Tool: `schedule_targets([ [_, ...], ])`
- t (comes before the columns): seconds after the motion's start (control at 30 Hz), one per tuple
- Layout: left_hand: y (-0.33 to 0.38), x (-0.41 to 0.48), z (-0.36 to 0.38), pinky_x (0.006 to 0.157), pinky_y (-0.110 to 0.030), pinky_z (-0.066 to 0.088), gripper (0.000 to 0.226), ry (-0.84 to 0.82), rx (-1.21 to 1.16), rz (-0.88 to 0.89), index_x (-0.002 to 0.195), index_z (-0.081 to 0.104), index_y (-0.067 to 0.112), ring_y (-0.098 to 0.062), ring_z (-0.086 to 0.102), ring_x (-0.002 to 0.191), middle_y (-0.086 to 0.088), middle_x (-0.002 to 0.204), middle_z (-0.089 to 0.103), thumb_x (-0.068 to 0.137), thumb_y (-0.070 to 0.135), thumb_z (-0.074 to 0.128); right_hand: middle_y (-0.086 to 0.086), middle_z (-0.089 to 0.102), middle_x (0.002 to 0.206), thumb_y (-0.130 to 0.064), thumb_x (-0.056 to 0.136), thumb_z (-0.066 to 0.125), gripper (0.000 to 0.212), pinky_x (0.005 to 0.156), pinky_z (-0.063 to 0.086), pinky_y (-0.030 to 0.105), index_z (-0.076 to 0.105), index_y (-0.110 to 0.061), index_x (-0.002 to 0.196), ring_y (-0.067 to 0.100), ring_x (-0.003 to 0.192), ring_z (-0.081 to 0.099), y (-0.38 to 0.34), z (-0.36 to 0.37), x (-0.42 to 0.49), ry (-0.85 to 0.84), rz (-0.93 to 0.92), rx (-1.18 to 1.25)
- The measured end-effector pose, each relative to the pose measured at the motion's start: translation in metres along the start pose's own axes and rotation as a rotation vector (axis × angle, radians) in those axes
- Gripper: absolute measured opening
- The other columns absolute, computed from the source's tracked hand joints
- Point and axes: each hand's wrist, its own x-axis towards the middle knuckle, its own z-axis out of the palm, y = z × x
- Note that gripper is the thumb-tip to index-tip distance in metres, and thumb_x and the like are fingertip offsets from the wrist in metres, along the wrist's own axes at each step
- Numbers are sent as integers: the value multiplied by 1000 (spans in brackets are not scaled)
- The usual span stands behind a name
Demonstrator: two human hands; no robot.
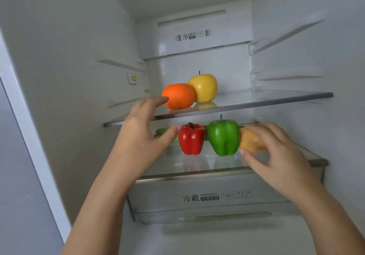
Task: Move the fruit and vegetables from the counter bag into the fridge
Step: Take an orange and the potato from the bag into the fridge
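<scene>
Head view: I see the right hand (276, 152) curled round a yellow-orange vegetable (249, 142) at the lower shelf (197, 168), just beside the green pepper (223, 136) — extending the row, I judge. The left hand (146, 128) is spread and holds nothing, its fingertip by the orange (178, 96).

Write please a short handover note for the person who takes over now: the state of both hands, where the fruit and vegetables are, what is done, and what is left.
Left hand: open, holds nothing, one fingertip at the orange fruit; contact unclear.
Right hand: grips a yellow-orange piece on the lower shelf, right of the green pepper.
Upper shelf: orange fruit and yellow apple.
Lower shelf: red pepper, green pepper, and a green item half hidden behind the left hand.
Done: these pieces are in the fridge.
Left: release the yellow-orange piece. The counter bag is out of view, so check it.
</scene>
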Motion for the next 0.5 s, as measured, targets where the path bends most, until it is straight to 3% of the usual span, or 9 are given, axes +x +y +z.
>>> schedule_targets([
  [0.13,-4,-45,11,90,-1,29,44,49,23,-13,114,57,19,12,45,106,5,116,56,76,39,56,8,57,111,-39,80,48,47,83,41,30,57,-10,116,25,100,54,-26,12,-13,-26,-93,-28],
  [0.2,-3,-68,13,94,-8,32,41,66,113,-18,113,59,13,-4,49,110,-2,119,56,79,35,52,9,58,112,-37,81,48,45,85,40,31,57,-10,117,25,101,54,-39,20,-22,-46,-114,-2],
  [0.33,-4,-110,14,90,-41,45,33,55,397,11,109,59,6,-31,52,112,-14,119,57,83,24,51,8,58,111,-36,82,49,44,88,40,32,58,-10,116,24,104,54,-64,45,-43,-137,-136,92],
  [0.5,-3,-167,-12,92,-43,43,30,31,516,-104,105,62,3,-33,51,116,-16,117,58,84,21,51,7,59,112,-35,81,47,45,89,40,30,59,-10,116,25,104,55,-100,67,-72,-267,-195,185],
])
